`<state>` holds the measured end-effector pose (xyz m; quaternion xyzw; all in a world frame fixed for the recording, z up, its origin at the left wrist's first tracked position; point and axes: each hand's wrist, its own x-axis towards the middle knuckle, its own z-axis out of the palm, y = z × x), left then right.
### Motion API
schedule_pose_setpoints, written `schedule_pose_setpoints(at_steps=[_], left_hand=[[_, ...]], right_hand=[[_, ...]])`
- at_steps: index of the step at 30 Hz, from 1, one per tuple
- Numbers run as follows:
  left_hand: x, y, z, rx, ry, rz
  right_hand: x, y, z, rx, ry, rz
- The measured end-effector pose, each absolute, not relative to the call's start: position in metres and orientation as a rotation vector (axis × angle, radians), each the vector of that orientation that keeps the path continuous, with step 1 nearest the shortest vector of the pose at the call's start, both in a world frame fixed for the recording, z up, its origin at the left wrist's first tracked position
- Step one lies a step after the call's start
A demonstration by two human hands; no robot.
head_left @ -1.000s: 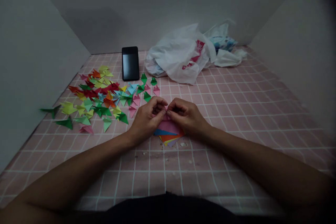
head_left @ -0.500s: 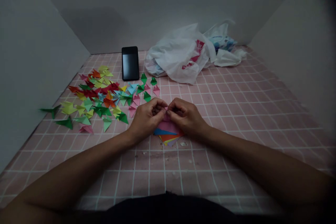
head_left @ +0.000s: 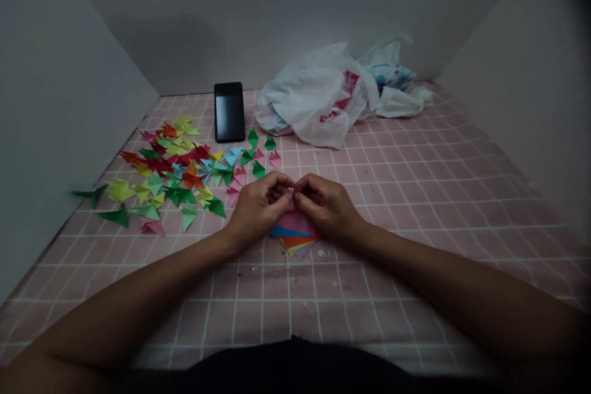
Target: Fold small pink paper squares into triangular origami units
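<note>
My left hand (head_left: pixel 261 206) and my right hand (head_left: pixel 327 206) meet at the fingertips, thumbs against forefingers. Between them they pinch a small piece of pink paper (head_left: pixel 292 202), mostly covered by the fingers. Right below lies a fanned stack of coloured paper sheets (head_left: pixel 290 232), with pink uppermost and blue, orange, yellow and lilac edges showing. Left of my left hand spreads a heap of folded paper pieces (head_left: pixel 191 178) in green, yellow, red, orange, light blue and pink. Several green and pink folded pieces (head_left: pixel 258 169) lie just beyond that hand.
A black phone (head_left: pixel 229 112) lies behind the folded pieces. At the back are a crumpled white plastic bag (head_left: pixel 318 95) with red print, a blue-and-white pack (head_left: pixel 392 76) and a white crumpled wrapper (head_left: pixel 401 103). A pink checked cloth (head_left: pixel 438 197) covers the surface, with pale walls on three sides.
The fingertips of both hands have shifted very slightly around the pink paper, the right hand's fingers closing in a little. Everything else looks the same.
</note>
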<state>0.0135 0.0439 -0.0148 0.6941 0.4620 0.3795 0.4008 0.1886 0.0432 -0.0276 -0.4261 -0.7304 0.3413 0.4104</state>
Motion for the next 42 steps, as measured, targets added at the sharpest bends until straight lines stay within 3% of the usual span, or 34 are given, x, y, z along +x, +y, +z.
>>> schedule_pose_setpoints(at_steps=[14,28,42], left_hand=[[0.012,0.047,-0.009,1.65,1.199,0.829],[0.013,0.047,-0.006,1.37,1.144,0.825],[0.012,0.053,-0.009,1.315,1.224,0.924]], right_hand=[[0.191,0.045,-0.025,-1.042,-1.94,0.658],[0.192,0.046,-0.024,-1.003,-1.934,0.698],[0.194,0.051,-0.024,-1.055,-1.601,1.274]])
